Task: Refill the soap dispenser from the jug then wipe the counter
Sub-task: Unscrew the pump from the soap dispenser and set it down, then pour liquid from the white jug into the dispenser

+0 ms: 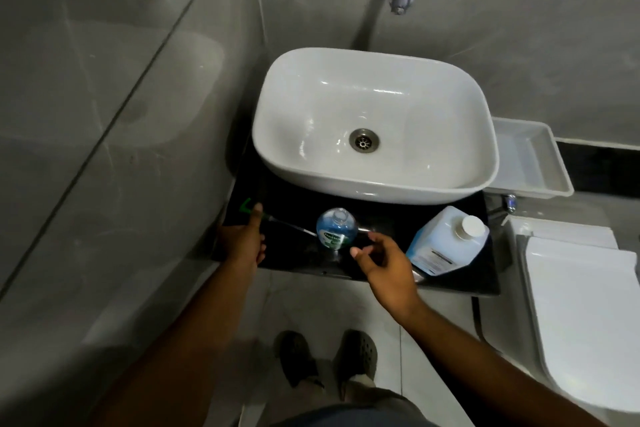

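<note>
Two containers stand on the black counter (287, 194) near the white basin (374, 125): the soap dispenser (336, 228), its top open and blue liquid inside, sits at the near middle, and the capped jug (446, 240) leans to its right. My right hand (384, 265) hovers just beside the dispenser, fingers loosely spread and grasping nothing. My left hand (244, 236) rests at the counter's left edge by a green-handled tool (273, 217); whether it grips the handle I cannot tell. Farther right sit a white tray (533, 163) and a toilet lid (585, 315).
</note>
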